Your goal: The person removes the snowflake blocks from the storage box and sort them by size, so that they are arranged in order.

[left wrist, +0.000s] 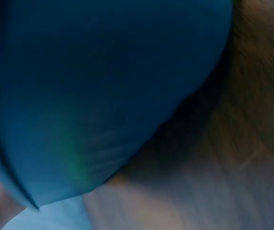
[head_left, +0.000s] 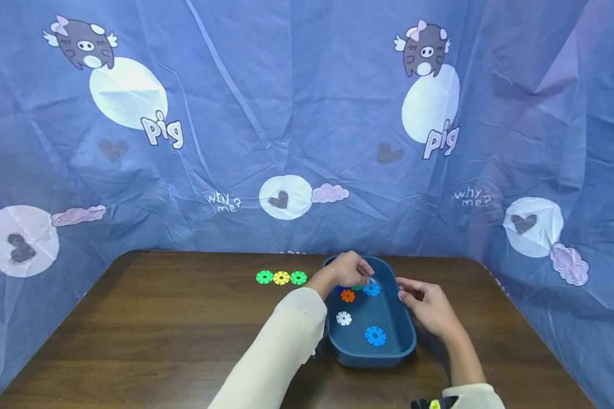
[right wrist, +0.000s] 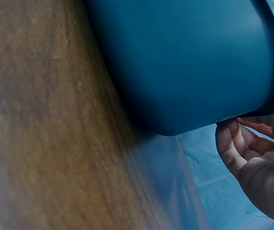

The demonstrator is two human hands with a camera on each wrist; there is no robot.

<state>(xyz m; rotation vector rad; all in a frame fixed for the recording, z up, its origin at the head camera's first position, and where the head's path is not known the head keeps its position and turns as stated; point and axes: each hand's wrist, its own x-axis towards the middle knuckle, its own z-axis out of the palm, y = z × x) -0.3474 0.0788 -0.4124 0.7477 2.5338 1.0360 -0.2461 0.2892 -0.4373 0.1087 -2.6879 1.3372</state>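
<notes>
A dark blue plastic bin (head_left: pixel 373 361) stands on the table with several flower-shaped notched discs inside. My left hand (head_left: pixel 347 269) reaches over its far left rim, fingers bent down by a blue disc (head_left: pixel 372 289); whether they pinch a piece is unclear. Near that hand lies an orange disc (head_left: pixel 348 296), with a green one partly hidden. Closer to me in the bin are a white disc (head_left: pixel 344 318) and a larger blue disc (head_left: pixel 376 336). My right hand (head_left: pixel 430 307) touches the bin's right side, thumb and fingers outside the wall; the right wrist view shows its fingertips against the wall.
Left of the bin, a green disc (head_left: pixel 264 277), a yellow disc (head_left: pixel 281 278) and another green disc (head_left: pixel 299 278) lie in a row on the brown wooden table (head_left: pixel 158 324). A blue printed cloth (head_left: pixel 297 136) hangs behind and at both sides.
</notes>
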